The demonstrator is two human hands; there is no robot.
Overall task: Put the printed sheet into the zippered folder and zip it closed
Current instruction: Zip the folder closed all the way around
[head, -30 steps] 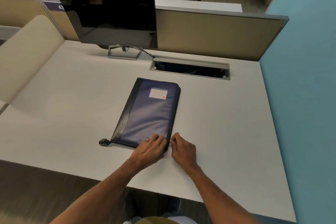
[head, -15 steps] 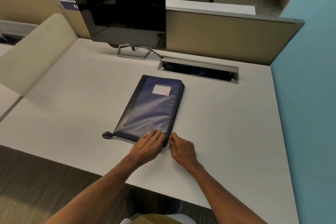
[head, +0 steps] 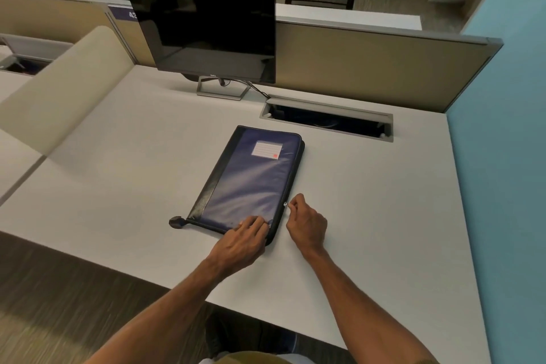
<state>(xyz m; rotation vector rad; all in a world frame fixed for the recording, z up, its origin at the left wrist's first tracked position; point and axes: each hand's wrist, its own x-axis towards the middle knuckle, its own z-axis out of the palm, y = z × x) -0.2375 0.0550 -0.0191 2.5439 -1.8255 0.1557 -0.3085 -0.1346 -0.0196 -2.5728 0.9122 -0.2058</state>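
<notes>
At frame centre the folder lay flat on the desk, long axis running up-frame, left hand pressing its near corner with straight fingers, right hand pinching the zipper pull low on its right edge, sheet unseen.

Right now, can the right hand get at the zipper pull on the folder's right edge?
Likely yes: the right hand seems to pinch the zipper pull on the right edge of the folder, with nothing between; the left hand presses the near corner, clear of it.
</notes>
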